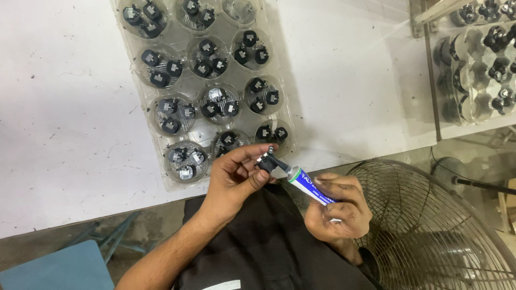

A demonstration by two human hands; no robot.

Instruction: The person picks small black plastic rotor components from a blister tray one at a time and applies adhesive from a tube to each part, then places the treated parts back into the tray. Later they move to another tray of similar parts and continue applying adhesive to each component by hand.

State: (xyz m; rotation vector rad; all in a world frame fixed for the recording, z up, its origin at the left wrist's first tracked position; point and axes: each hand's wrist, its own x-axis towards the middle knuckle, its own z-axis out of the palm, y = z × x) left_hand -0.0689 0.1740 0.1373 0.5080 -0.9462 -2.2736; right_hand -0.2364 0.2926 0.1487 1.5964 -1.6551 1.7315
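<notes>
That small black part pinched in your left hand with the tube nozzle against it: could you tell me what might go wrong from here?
1. The left hand pinches the small black part by its fingertips beyond the table edge; it might drop to the floor.
2. The right hand squeezing the white-and-blue tube could smear excess onto the fingers.
3. The clear plastic tray overhangs the white table and could get knocked.
</notes>
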